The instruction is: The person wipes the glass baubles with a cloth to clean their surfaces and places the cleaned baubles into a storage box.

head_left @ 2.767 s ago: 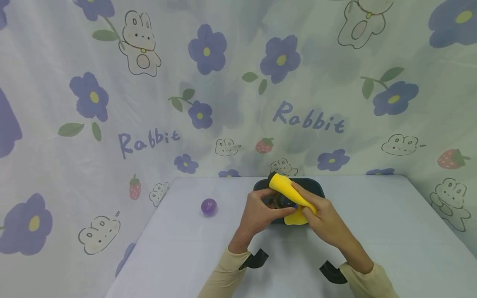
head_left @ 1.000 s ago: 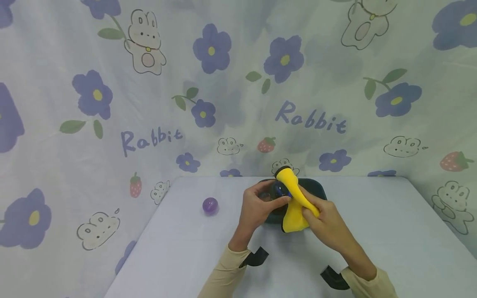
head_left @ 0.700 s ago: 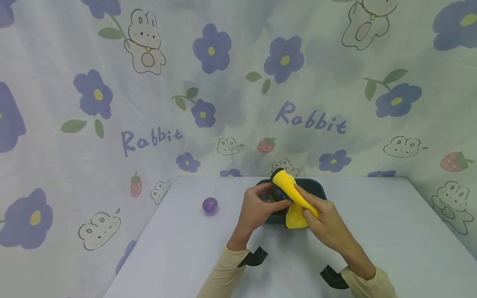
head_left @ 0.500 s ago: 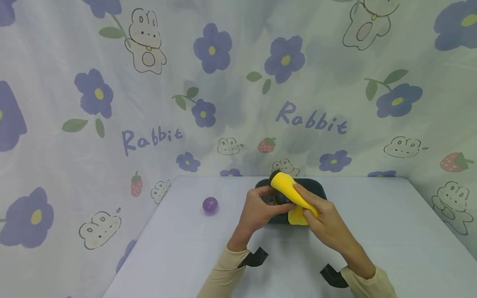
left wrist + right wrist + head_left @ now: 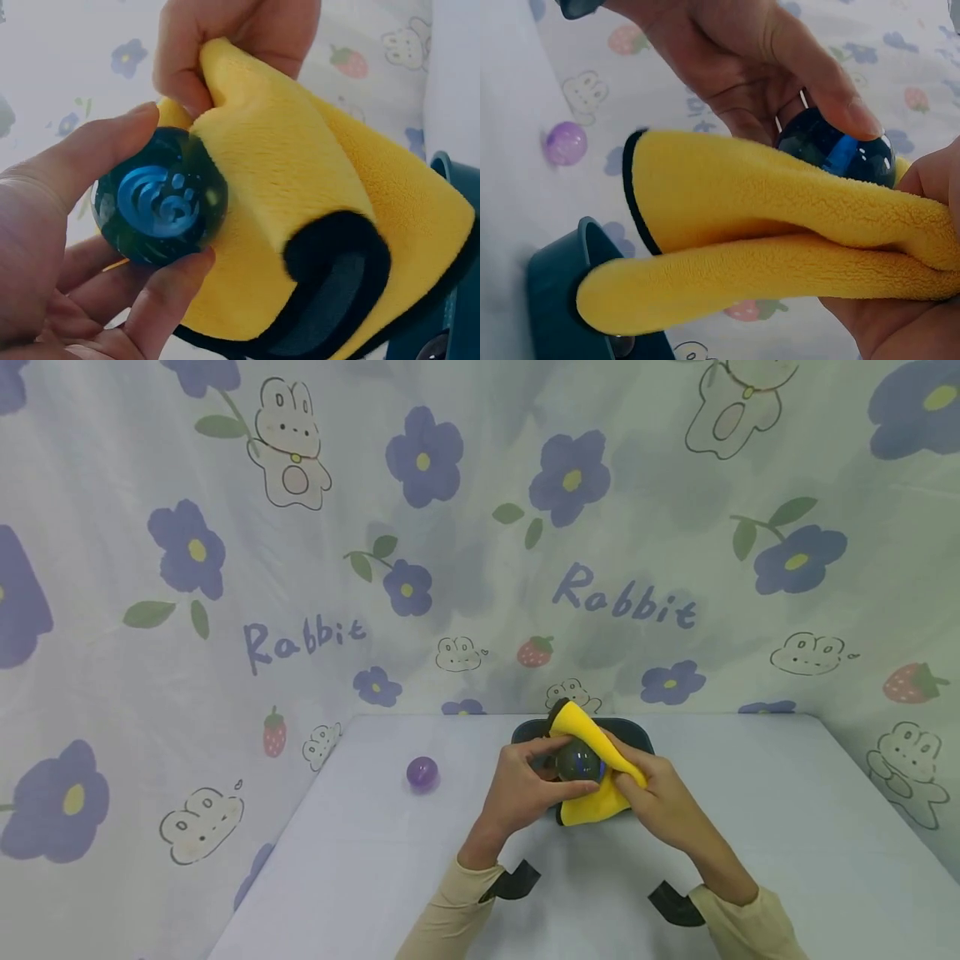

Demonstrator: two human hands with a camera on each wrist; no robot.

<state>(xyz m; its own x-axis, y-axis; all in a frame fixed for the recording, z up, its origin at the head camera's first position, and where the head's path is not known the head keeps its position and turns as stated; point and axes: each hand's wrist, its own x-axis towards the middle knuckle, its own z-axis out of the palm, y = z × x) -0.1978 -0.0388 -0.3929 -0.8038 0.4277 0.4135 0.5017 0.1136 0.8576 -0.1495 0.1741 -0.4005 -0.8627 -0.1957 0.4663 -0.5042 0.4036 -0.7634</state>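
Observation:
A dark, glassy ball (image 5: 579,762) with a blue swirl pattern is pinched between the thumb and fingers of my left hand (image 5: 517,783). In the left wrist view the ball (image 5: 160,196) shows its light-blue design facing the camera. My right hand (image 5: 660,793) grips a yellow plush cloth (image 5: 596,810) with black edging. The cloth lies against the far side of the ball, folded over on itself in the right wrist view. Part of the ball is hidden behind the cloth (image 5: 727,187) there.
A dark teal bin (image 5: 633,732) stands behind and below the hands, with something round and shiny (image 5: 621,345) inside it. To the left, a purple ball (image 5: 422,773) lies on the white table (image 5: 360,860). A printed curtain (image 5: 480,543) hangs behind the table.
The cloth has shifted back and forth over the ball and now sits to its right, so more of the ball shows. The ball has turned in the left hand. The purple ball stayed put.

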